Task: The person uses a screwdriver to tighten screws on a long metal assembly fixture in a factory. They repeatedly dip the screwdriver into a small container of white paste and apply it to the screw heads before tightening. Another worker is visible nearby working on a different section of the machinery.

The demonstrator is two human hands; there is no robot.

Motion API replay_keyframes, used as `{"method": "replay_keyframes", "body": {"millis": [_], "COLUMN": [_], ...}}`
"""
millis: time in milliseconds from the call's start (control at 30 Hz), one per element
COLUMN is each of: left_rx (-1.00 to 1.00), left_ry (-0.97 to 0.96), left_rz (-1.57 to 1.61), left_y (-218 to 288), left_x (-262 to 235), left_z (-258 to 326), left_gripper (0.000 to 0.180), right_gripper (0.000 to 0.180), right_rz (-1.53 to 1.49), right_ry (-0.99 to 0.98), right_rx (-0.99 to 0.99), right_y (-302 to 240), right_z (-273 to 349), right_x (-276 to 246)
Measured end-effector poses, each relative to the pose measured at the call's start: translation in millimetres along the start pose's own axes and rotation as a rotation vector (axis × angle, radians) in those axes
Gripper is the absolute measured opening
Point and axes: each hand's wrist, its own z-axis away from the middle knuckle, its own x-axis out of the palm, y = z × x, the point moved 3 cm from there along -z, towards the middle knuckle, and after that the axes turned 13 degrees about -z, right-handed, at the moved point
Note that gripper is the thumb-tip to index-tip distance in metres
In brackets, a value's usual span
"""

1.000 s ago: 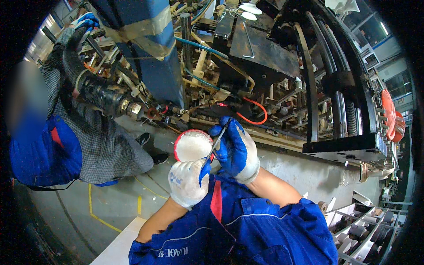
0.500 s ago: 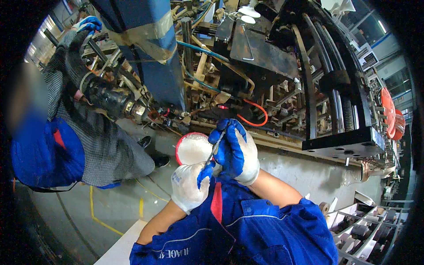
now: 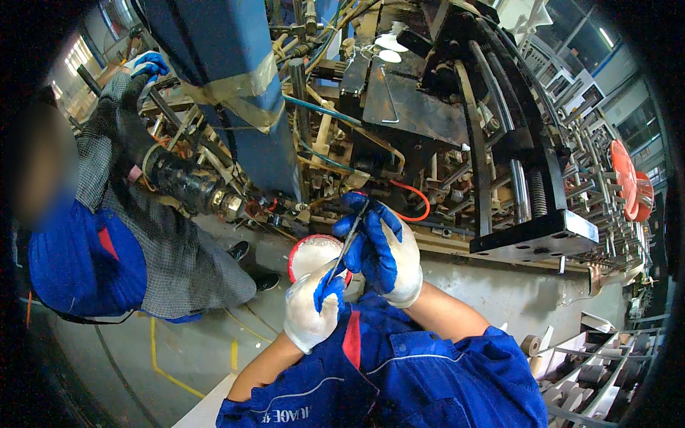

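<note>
Factory floor, grey concrete with yellow painted lines (image 3: 168,357), seen from above against a large dark machine.

Nearest: blue work-jacket sleeves (image 3: 399,378) with a red collar strip, both forearms bare between sleeve and glove.

Left hand (image 3: 312,308): white knit glove with blue-coated fingertips. It is curled shut around the lower rim of a small round tub (image 3: 314,255), red-edged and filled with a white paste. The tub is held tilted, its open face turned toward the camera, just in front of the machine's lower edge.

Right hand (image 3: 382,246): same kind of glove, blue palm coating showing. Its fingers are closed on a thin dark stick (image 3: 348,244), held slanted; the lower end of the stick lies at the right rim of the tub, the upper end points toward the machine. Whether the tip is in the paste cannot be told. The two hands are touching or nearly so at the tub.

Just beyond the hands: a red hose loop (image 3: 421,203), a thin blue tube (image 3: 321,110), brass fittings and a black ribbed hose (image 3: 182,182) running left. A blue column (image 3: 228,78) wrapped with tape stands above.

Left: another person in a grey checked shirt and blue overalls (image 3: 114,242), one blue-gloved hand (image 3: 146,64) raised onto the machine frame.

Far right: red round discs (image 3: 628,178) and racks of grey rollers (image 3: 592,371).
</note>
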Motion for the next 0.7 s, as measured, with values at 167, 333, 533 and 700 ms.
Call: {"method": "replay_keyframes", "body": {"millis": [167, 333, 533, 700], "left_rx": [0.023, 0.089, 0.066, 0.183], "left_ry": [0.090, 0.212, 0.330, 0.375], "left_rz": [0.033, 0.054, -0.108, -0.177], "left_y": [7.1, 10.5, 57.8, 84.7], "left_x": [2.1, -1.0, -21.1, -11.7], "left_z": [-14.8, -40.3, -129.5, -227.0], "left_gripper": [0.049, 0.056, 0.031, 0.055], "right_gripper": [0.059, 0.062, 0.056, 0.056], "right_rz": [0.125, -0.031, 0.117, 0.230], "right_ry": [-0.061, -0.064, 0.027, 0.110], "right_rx": [-0.070, -0.104, -0.128, -0.226], "right_y": [-4.7, -25.3, -32.8, -22.6], "right_z": [-0.9, -1.8, 10.2, 30.8], "right_x": [-7.9, -1.2, -50.4, -161.5]}}
